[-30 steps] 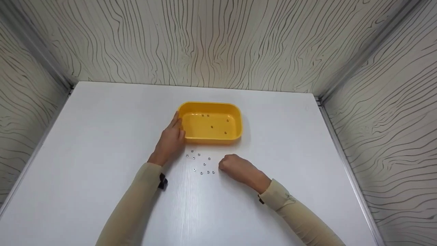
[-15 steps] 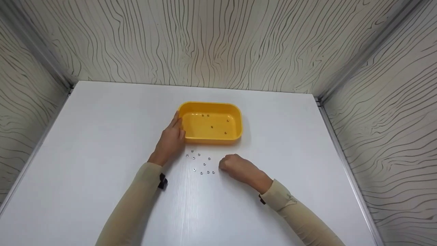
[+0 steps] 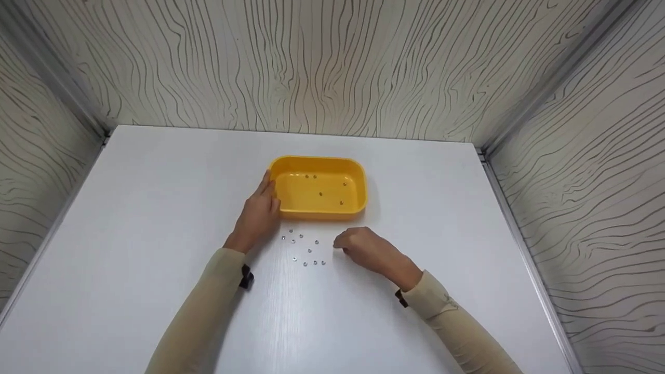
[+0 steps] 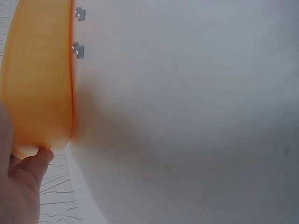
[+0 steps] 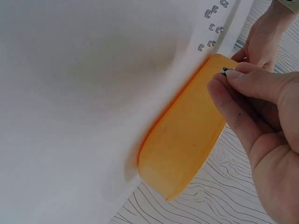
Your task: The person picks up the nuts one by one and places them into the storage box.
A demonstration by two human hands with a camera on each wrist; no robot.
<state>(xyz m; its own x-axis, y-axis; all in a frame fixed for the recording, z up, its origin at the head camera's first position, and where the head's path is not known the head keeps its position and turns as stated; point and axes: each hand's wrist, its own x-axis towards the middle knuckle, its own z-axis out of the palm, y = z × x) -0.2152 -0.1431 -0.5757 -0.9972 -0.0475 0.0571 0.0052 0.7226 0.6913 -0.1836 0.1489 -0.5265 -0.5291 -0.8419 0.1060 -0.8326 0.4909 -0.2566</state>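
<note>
The right hand (image 3: 366, 249) had its grip closed: the thumb and forefinger pinched one small nut (image 5: 226, 71), and the other fingers were curled. It hovered just above the table (image 3: 156, 208), near the front of a yellow tray (image 3: 318, 210). The left hand (image 3: 258, 215) lay with straight fingers against the left wall of the tray and gripped nothing. Between the two hands, a group of loose nuts (image 3: 304, 249) was scattered on the table. A few more nuts (image 3: 327, 189) lay inside the tray.
</note>
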